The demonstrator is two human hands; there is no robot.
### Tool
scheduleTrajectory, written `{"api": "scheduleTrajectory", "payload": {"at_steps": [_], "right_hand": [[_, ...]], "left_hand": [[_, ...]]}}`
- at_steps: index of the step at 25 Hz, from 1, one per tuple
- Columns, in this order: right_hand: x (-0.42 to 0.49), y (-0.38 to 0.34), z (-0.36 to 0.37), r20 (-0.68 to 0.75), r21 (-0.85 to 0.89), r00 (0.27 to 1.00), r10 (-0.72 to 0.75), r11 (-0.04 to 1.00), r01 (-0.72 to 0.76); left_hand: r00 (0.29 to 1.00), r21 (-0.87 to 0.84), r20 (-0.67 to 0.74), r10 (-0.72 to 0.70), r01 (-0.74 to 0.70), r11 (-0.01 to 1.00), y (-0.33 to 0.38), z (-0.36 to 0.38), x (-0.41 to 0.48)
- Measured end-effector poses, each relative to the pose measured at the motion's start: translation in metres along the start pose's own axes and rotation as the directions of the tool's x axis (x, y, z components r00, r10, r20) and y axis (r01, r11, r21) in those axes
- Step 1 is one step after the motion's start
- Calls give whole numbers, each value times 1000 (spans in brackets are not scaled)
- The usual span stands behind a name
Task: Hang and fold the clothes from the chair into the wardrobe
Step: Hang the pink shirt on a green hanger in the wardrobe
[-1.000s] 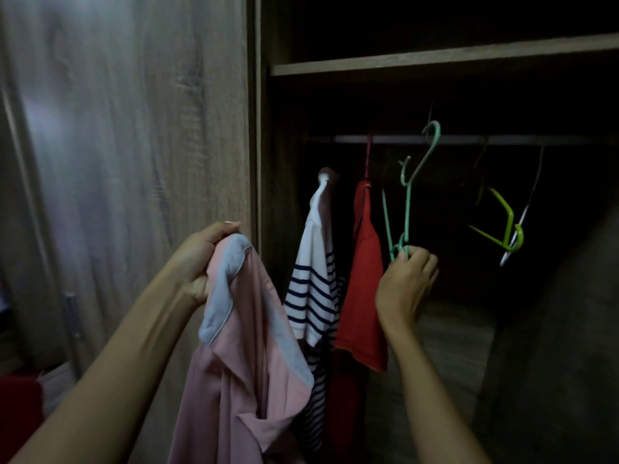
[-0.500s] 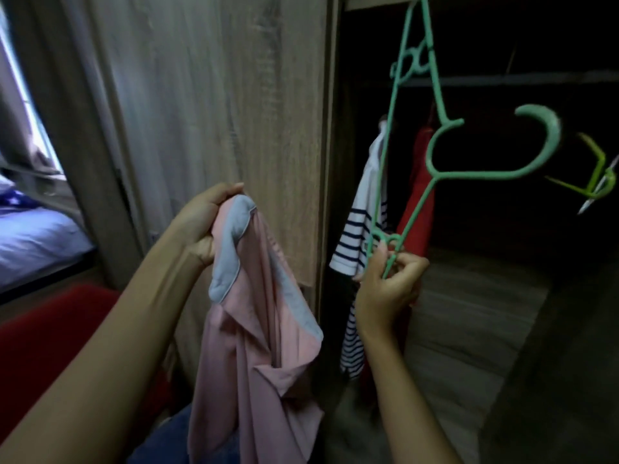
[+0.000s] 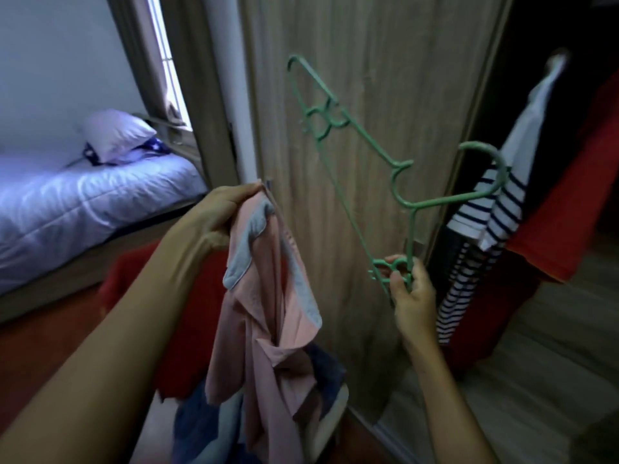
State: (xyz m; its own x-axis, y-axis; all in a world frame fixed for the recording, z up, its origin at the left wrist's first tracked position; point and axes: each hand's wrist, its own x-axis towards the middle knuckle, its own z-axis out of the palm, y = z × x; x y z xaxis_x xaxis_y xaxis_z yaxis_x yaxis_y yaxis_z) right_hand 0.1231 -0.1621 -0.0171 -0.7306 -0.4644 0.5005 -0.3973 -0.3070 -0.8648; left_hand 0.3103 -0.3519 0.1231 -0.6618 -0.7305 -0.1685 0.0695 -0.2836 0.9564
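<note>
My left hand (image 3: 217, 212) grips a pink shirt (image 3: 268, 316) by its pale blue collar, and the shirt hangs down in front of the wooden wardrobe door (image 3: 361, 95). My right hand (image 3: 410, 296) pinches one end of a green plastic hanger (image 3: 361, 169), which tilts up and to the left, its hook pointing right. Inside the open wardrobe a striped shirt (image 3: 492, 209) and a red garment (image 3: 566, 209) hang at the right. More clothes, red (image 3: 187, 316) and dark blue (image 3: 201, 420), lie piled below my left arm; the chair under them is hidden.
A bed with a pale cover (image 3: 77, 195) and a pillow (image 3: 115, 132) stands at the left by a window (image 3: 164, 45). The wardrobe's wooden floor (image 3: 536, 363) shows at the lower right.
My right hand has taken the green hanger off the rail and brought it out in front of the door. My view has turned left; the bed and clothes pile now show.
</note>
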Motion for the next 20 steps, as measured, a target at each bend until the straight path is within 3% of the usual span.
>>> {"api": "scheduleTrajectory", "payload": {"at_steps": [4, 8, 11, 14, 16, 20], "right_hand": [[-19, 26, 5, 138, 21, 973, 187, 981, -191], [-14, 51, -7, 327, -129, 887, 327, 945, -301], [-3, 64, -17, 435, -276, 815, 383, 918, -284], [8, 63, -14, 510, -355, 766, 391, 907, -226], [17, 60, -7, 543, -399, 746, 385, 900, -174], [30, 69, 5, 543, -528, 760, 357, 849, -21]], "left_hand": [[991, 81, -134, -1, 12, 997, -23, -47, 4], [979, 259, -188, 80, -29, 965, -40, -94, 17], [930, 468, -284, 234, -79, 880, -46, -116, 29], [898, 696, -249, 364, -95, 712, -48, -123, 40], [893, 753, -229, 388, -90, 652, -49, -121, 47], [878, 770, -206, 432, -127, 625, -51, -106, 52]]}}
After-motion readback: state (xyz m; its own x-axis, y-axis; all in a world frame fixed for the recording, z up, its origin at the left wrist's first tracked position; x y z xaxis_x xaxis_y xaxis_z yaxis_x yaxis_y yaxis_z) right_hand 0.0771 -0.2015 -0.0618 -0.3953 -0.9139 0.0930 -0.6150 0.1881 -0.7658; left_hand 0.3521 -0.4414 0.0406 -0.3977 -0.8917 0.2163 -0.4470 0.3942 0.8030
